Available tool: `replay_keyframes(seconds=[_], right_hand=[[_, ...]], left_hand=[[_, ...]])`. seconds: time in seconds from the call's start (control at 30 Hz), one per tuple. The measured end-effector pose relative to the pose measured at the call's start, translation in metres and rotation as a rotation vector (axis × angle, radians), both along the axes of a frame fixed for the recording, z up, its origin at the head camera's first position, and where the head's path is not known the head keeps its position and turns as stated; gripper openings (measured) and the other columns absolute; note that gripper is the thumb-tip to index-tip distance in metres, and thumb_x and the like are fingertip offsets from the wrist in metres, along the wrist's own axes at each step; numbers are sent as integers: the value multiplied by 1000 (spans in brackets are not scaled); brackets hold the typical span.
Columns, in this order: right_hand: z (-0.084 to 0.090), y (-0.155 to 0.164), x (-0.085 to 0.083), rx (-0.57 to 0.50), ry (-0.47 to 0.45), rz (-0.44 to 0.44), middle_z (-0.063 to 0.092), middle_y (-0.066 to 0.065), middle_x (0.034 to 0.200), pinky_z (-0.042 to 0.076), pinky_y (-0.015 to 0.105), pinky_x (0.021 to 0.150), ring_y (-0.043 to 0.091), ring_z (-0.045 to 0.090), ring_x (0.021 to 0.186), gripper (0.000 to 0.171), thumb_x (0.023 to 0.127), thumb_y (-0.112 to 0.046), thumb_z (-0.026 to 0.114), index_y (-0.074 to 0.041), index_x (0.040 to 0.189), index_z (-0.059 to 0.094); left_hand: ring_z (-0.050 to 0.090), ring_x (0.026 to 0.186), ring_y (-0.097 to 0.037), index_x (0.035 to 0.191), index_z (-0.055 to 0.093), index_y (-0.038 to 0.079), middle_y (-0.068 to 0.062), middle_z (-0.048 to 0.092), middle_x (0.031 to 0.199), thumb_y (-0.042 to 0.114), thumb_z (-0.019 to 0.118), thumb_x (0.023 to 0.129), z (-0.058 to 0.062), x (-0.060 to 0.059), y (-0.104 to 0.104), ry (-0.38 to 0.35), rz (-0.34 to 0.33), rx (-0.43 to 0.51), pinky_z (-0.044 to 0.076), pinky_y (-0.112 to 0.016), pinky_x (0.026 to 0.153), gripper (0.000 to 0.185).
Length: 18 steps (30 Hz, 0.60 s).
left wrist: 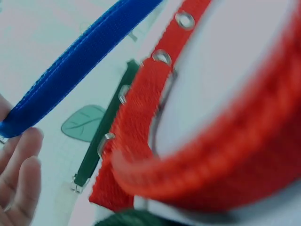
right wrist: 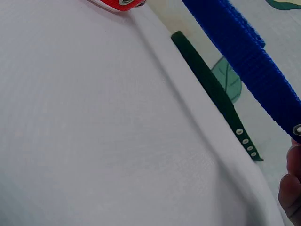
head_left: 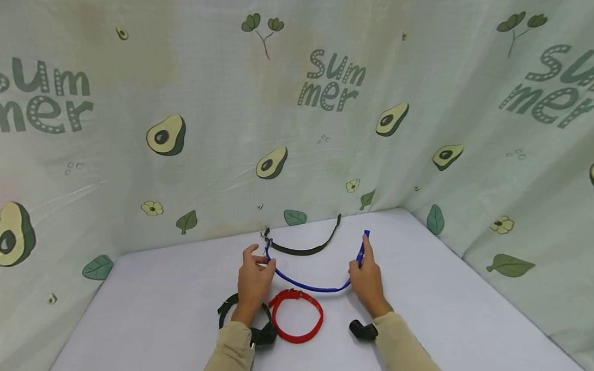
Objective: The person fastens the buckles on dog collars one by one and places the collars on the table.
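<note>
On the white tabletop point(head_left: 158, 299), the blue collar point(head_left: 310, 286) sags between both hands: left hand point(head_left: 255, 282) pinches its buckle end, right hand point(head_left: 366, 281) its tip (red collar point(head_left: 297, 315) nearer, dark green collar point(head_left: 304, 249) behind).

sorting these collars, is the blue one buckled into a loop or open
Open. The blue collar hangs as one unbuckled strip between the left hand and right hand, each pinching an end; the red collar lies buckled in a ring.

Beige sleeves, black wrist cameras
</note>
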State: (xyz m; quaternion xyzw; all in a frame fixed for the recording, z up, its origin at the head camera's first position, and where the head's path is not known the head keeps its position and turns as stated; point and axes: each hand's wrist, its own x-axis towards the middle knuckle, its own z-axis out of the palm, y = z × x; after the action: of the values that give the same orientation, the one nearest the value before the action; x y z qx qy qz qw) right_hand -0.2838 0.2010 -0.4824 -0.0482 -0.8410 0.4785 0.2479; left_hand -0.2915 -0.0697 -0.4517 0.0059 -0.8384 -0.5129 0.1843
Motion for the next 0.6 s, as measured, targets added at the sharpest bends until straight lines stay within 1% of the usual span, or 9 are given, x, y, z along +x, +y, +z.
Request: replay_keyframes(seconds=[0.07, 0.13, 0.17, 0.23, 0.3, 0.37, 0.47, 0.53, 0.6], right_hand=[[-1, 0, 1, -9, 23, -10, 56, 5, 65, 42, 31, 51, 19, 50, 53, 78, 95, -9, 47, -21, 162, 11], [-2, 0, 1, -22, 23, -9, 52, 4, 61, 40, 29, 48, 18, 47, 51, 78, 96, -10, 46, -19, 162, 5], [-2, 0, 2, -28, 18, -5, 52, 3, 60, 38, 29, 47, 18, 47, 51, 77, 96, -11, 46, -16, 162, 6], [-2, 0, 2, -39, 14, 12, 54, 2, 62, 38, 29, 47, 18, 48, 52, 71, 98, -12, 45, -7, 161, 12], [-1, 0, 3, -48, 8, 37, 57, 2, 65, 39, 28, 48, 18, 50, 56, 62, 100, -14, 45, -2, 157, 24], [0, -1, 3, -57, 11, 62, 59, 3, 68, 40, 29, 50, 19, 51, 59, 53, 101, -14, 45, 0, 151, 38], [1, -2, 3, -74, 5, 92, 59, 3, 70, 42, 28, 51, 19, 52, 60, 42, 101, -14, 47, -2, 141, 50], [1, -4, 3, -81, 1, 110, 59, 3, 70, 42, 28, 51, 19, 52, 59, 38, 101, -12, 48, -3, 137, 54], [1, -5, 4, -80, 0, 121, 59, 2, 69, 41, 28, 50, 18, 52, 59, 35, 100, -11, 49, -4, 134, 56]], left_hand=[[67, 76, -17, 145, 47, 10, -8, 67, 101, 22, 69, 95, -1, -1, -1, -33, -32, 69, 54, -32, 68, 57], [68, 74, -16, 146, 50, 11, -9, 65, 99, 20, 67, 96, -2, -1, -1, -61, -68, 128, 55, -32, 70, 53], [68, 74, -16, 145, 52, 11, -9, 64, 98, 19, 66, 96, -2, -1, 0, -73, -79, 147, 55, -32, 70, 51], [67, 73, -17, 142, 56, 11, -9, 63, 97, 17, 64, 96, -1, 0, 0, -79, -91, 165, 55, -32, 70, 48], [64, 75, -18, 138, 60, 11, -8, 62, 96, 17, 64, 95, 0, 0, 2, -68, -95, 165, 55, -32, 69, 44], [61, 76, -18, 134, 64, 11, -7, 63, 93, 17, 63, 95, 2, 0, 3, -46, -95, 153, 53, -31, 68, 40], [57, 77, -18, 127, 68, 12, -2, 66, 89, 21, 64, 97, 2, 1, 5, -20, -91, 129, 48, -30, 66, 32], [57, 77, -18, 125, 69, 12, -1, 68, 87, 24, 63, 99, 3, 3, 5, -8, -96, 129, 48, -29, 66, 29], [58, 76, -17, 124, 69, 13, 0, 69, 88, 29, 63, 100, 4, 4, 6, -10, -104, 139, 50, -29, 66, 30]])
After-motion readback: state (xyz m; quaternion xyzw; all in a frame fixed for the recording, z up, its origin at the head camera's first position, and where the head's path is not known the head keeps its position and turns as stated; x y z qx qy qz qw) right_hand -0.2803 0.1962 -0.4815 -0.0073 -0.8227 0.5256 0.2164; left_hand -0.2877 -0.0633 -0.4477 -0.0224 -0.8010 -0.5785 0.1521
